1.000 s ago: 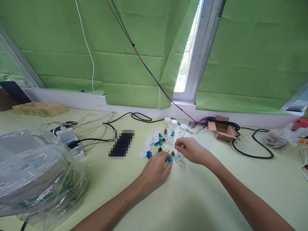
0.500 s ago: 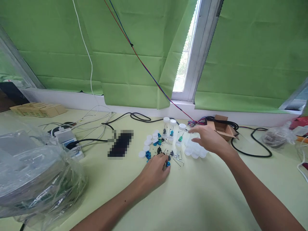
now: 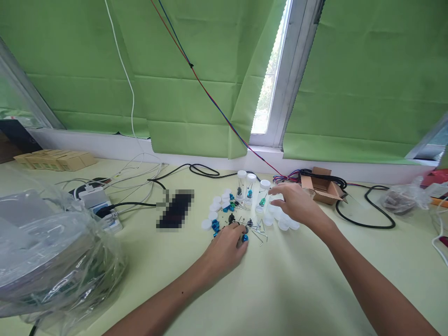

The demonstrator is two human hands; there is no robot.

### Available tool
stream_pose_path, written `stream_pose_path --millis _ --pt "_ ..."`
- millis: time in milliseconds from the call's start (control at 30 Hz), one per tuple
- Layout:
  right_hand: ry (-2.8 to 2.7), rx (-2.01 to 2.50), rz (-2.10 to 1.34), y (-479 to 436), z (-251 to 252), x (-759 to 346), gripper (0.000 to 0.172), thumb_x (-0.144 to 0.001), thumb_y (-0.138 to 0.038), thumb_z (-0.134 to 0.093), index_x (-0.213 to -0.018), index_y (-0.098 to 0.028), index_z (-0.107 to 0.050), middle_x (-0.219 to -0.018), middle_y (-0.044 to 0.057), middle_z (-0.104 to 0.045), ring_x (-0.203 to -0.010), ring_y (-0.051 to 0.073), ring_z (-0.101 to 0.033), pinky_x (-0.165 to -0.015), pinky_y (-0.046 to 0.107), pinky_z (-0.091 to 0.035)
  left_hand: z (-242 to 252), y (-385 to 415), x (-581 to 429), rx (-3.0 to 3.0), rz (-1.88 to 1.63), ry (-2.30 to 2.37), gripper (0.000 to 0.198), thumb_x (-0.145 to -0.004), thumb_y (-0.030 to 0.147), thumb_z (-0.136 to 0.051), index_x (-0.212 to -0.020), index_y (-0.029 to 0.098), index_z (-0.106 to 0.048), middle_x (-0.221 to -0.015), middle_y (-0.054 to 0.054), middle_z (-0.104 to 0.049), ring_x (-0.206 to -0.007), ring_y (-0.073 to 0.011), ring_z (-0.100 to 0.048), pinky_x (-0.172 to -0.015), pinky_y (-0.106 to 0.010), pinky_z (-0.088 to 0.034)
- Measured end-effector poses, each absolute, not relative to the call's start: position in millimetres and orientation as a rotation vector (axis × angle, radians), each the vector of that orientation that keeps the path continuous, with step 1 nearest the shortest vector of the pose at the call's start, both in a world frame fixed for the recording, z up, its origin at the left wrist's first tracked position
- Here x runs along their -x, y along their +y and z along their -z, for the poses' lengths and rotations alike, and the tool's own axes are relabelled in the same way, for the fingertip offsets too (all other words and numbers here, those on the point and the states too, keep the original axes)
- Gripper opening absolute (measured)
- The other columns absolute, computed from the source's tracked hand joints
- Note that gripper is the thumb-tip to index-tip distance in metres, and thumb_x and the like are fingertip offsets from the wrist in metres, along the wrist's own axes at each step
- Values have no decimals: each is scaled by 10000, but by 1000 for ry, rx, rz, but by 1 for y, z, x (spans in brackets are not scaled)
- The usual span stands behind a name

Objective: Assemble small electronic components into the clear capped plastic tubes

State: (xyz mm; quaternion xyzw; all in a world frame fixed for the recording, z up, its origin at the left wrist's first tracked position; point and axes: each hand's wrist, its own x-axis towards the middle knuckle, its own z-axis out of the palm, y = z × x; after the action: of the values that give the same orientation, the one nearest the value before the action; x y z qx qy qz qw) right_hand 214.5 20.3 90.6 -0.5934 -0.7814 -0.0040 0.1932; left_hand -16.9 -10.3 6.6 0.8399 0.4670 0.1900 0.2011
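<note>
Left hand (image 3: 226, 249) pinches a small blue part (image 3: 245, 238); right hand (image 3: 297, 205), fingers loosely apart, rests over clear vials (image 3: 283, 224) farther right.

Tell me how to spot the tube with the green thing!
Look below the window gap between the green blinds, down to the table. Three capped tubes stand in a row; it is the tube nearest the right hand, the only one holding a green piece, not blue or black.

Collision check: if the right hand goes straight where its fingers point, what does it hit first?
Probably the capped vial holding a green part, just past the fingertips of the right hand. Depth is unclear, so it might pass over it.
</note>
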Motion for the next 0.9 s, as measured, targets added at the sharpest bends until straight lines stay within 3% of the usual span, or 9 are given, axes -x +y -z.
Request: stream_pose_path --millis 267,767,900 --pt "-2169 1614 -29 18 -90 -206 190 -832 -160 -674 -1013 -190 -722 -1011 51 -712 -756 178 -638 -725 294 -445 -2 -7 16 -2358 -512 1285 190 -901 273 -489 -988 207 -644 -960 -63 -616 -875 -218 -588 -695 -306 -436" --pt "-2181 1656 35 16 -90 -210 287 -832 -217 -681 -1118 -212 -688 -1074 87 -688 -972 253 -644 -808 344 -478 -7 -11 17 -2324 -500 1302 194 -915 277 -469 -1008 212 -626 -1041 -76 -607 -962 -234 -578 -744 -325 -456" --pt "-2126 1627 105 12 -92 -206 370 -837 -224 -676 -1204 -218 -632 -1154 95 -647 -917 243 -652 -756 343 -484 -7 -11 17 -2317 -520 1308 169 -908 270 -484 -994 214 -619 -1042 -68 -604 -978 -234 -571 -755 -323 -449"
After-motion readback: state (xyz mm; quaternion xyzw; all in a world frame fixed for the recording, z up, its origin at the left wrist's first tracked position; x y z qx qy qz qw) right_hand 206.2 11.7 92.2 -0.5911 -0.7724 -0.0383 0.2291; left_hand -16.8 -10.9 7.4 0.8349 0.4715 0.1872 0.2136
